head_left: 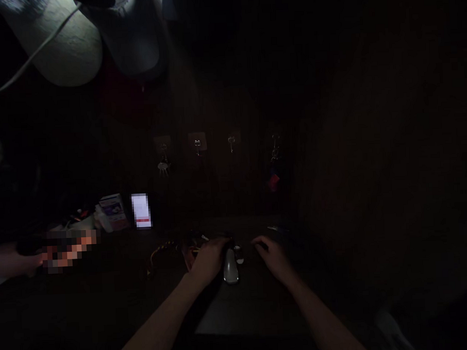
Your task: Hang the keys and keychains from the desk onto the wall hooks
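The view is very dark. My left hand (209, 256) is at the middle of the dark surface, its fingers bent together at the upper end of a smooth silver teardrop-shaped object (230, 272). What the fingertips grip there is lost in shadow. A small round shiny piece (239, 254) lies against the silver object's right side. To the right, my right hand (275, 258) holds nothing visible, with thumb and forefinger apart. A red and yellow bundle (189, 255) lies partly behind my left hand, and a beaded cord (163, 247) trails left of it.
Keys (163, 166) and a red tag (273, 182) hang from wall hooks. A lit, blurred-out screen (141, 210) stands beside a small box (114, 212). Another person's hand (13, 261) reaches in from the left. Caps (65, 48) hang above, with a pale cord (31, 57).
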`<state>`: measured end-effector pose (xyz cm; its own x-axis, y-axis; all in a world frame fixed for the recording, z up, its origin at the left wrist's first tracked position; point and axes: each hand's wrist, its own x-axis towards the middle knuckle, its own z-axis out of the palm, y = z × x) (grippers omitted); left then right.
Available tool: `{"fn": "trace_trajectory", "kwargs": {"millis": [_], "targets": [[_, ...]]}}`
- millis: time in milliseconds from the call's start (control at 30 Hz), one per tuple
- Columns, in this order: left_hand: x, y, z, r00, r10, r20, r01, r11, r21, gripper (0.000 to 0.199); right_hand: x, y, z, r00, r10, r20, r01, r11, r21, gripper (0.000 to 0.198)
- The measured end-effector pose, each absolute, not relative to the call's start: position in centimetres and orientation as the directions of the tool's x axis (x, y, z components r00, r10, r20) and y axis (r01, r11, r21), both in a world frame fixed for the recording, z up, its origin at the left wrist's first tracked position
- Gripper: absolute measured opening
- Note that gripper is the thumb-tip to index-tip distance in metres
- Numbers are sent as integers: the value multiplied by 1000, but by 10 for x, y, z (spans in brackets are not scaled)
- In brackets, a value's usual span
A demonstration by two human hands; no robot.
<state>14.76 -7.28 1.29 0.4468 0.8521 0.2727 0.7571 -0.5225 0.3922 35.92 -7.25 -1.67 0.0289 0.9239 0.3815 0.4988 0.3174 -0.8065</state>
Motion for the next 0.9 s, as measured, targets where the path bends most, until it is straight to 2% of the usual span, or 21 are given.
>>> {"fn": "trace_trajectory", "kwargs": {"millis": [100,200,267,333,433,500,567,733,833,900], "targets": [[153,-72,9,530,780,333,656,-626,421,47,359,-71,-19,25,922,387,503,323,-802,21],[146,-68,12,491,782,384,677,-620,398,47,359,-71,-19,28,916,399,510,331,-794,20],[133,-60,18,404,827,392,751,-544,373,47,359,-72,-19,32,915,403,511,331,-793,19],[115,-49,24,250,884,395,854,-394,340,46,359,-72,-18,27,916,401,508,333,-794,20],[85,-34,28,74,944,322,939,-175,297,38,359,-73,-17,25,919,393,501,329,-801,20],[69,-29,27,107,966,236,940,-175,292,33,358,-73,-17,24,920,391,498,329,-803,20],[57,-29,24,110,969,223,934,-177,309,30,358,-73,-17,22,918,396,502,333,-798,20],[40,-39,25,-49,975,217,926,-37,376,28,358,-74,-14,28,921,388,513,320,-797,19],[36,-44,29,-146,950,275,931,39,362,35,357,-75,-12,27,924,382,533,310,-787,19],[39,-48,29,-111,927,359,942,-17,336,36,356,-77,-10,5,911,412,567,337,-751,21]]}}
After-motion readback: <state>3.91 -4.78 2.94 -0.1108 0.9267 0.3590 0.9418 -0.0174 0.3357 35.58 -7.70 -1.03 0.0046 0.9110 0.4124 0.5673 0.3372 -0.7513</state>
